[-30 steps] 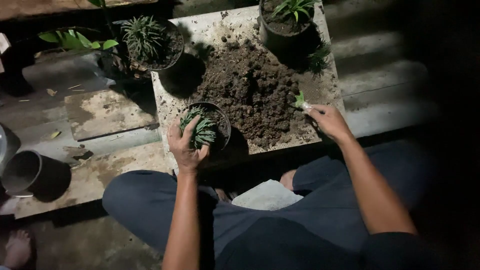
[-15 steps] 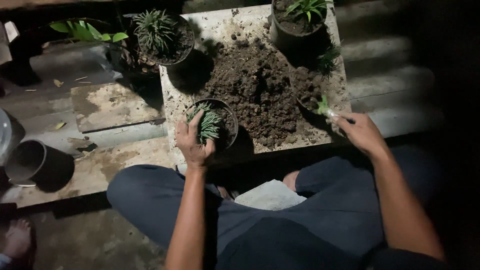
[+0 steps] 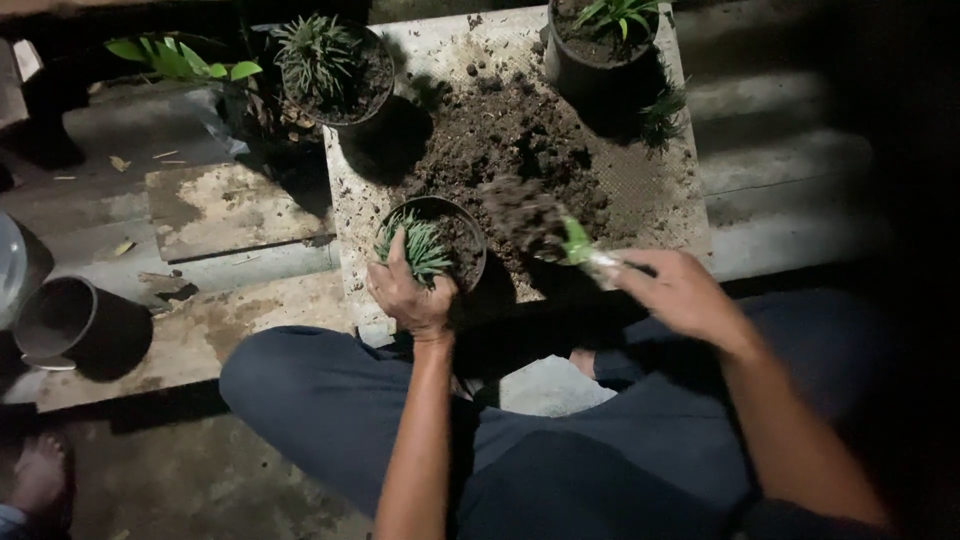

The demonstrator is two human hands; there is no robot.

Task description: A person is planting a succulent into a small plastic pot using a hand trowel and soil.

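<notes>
Seen from the head camera, one person is sitting cross-legged in dark trousers at the bottom of the frame, working with two bare hands over one pale, flat slab (image 3: 350,215) that is lying in the upper middle of the frame and carrying one loose heap of dark soil (image 3: 520,140). Three pots with plants are showing: a small round pot (image 3: 470,240) at the slab's near edge in the centre, a dark pot (image 3: 345,85) with a spiky plant at the upper left corner of the slab, and a third pot (image 3: 590,50) with green leaves at the top edge, right of centre. One more empty pot (image 3: 55,315) is lying on its side at the far left on the worn floor. The small round pot is looking partly filled with dark soil, with a tuft of thin, pointed green leaves (image 3: 420,250) standing in its left half. The left hand (image 3: 410,295) is curling around the near left rim of this pot, thumb up against the leaves. The right hand (image 3: 680,295) is closing around the pale handle of a small scoop (image 3: 570,245), which is blurring and carrying a clump of soil (image 3: 520,215) just right of the small pot.
</notes>
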